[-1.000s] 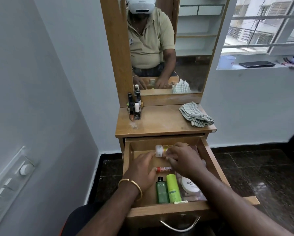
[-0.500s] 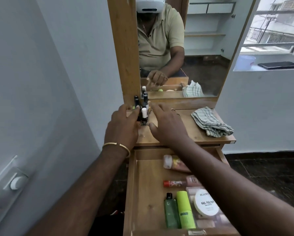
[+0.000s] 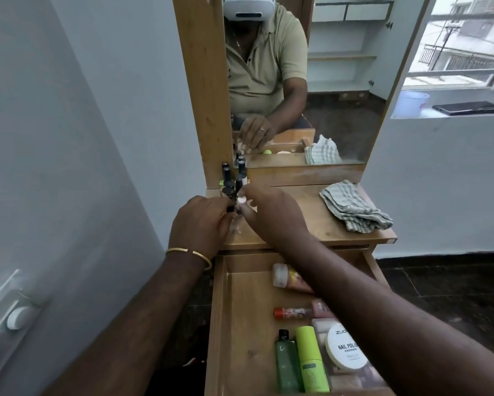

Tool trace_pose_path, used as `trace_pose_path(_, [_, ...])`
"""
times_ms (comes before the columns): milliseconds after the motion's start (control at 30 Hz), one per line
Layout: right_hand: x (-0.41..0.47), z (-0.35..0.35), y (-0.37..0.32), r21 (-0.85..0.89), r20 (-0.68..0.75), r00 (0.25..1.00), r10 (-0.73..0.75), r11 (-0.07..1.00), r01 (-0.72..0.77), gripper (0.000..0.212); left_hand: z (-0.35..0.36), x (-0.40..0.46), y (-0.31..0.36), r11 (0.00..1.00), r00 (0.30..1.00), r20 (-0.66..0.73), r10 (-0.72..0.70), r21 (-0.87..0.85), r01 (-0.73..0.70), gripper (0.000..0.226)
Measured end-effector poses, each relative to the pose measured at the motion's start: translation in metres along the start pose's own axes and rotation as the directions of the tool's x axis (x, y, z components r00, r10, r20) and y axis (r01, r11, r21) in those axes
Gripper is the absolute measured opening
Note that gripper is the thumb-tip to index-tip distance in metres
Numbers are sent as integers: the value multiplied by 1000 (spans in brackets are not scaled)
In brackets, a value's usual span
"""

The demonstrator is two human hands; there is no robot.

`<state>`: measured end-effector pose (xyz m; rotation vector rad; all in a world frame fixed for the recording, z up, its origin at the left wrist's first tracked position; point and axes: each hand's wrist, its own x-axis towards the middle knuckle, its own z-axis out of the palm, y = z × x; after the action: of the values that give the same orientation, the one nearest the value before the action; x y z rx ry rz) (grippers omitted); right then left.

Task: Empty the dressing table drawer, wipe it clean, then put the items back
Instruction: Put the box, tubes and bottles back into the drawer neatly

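The wooden drawer is pulled open below the dressing table top. In it lie a dark green bottle, a light green tube, a white nail-polish-remover jar, a red-capped tube and a white-capped tube. Several small nail polish bottles stand at the top's back left. My left hand grips a black-capped bottle there. My right hand pinches a white-capped bottle beside it.
A striped grey cloth lies crumpled on the right of the table top. The mirror rises behind. A grey wall with a switch plate stands at the left. A window sill holds a tub and a dark flat device.
Both hands left the drawer, rose to the nail polish bottles on the table top and closed on two of them. The camera tilted and moved closer.
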<state>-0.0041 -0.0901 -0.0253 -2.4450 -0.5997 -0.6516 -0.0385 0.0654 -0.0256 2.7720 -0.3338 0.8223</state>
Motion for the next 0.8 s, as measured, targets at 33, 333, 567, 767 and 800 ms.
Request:
trace_pose_path(33, [-2, -3, -1, 21, 4, 1000, 5, 1000, -5, 23, -2, 0, -1, 1000, 999, 34, 3, -10, -3, 13])
trace_pose_path(333, [-78, -53, -37, 198, 194, 971, 142, 964, -180, 13, -55, -56, 25, 975, 970, 242, -6, -212, 59, 21])
trace_pose_path(567, [-155, -51, -57, 68, 538, 804, 254, 937, -342, 12, -71, -126, 55, 973, 734, 663, -144, -40, 227, 20])
trace_pose_path(767, [-171, -46, -65, 77, 658, 717, 231, 926, -369, 15, -67, -134, 70, 986, 554, 820, -140, 66, 151, 15])
trace_pose_path(800, [-171, -47, -67, 70, 676, 700, 230, 926, -371, 15, -66, -134, 71, 987, 540, 829, -144, 81, 138, 15])
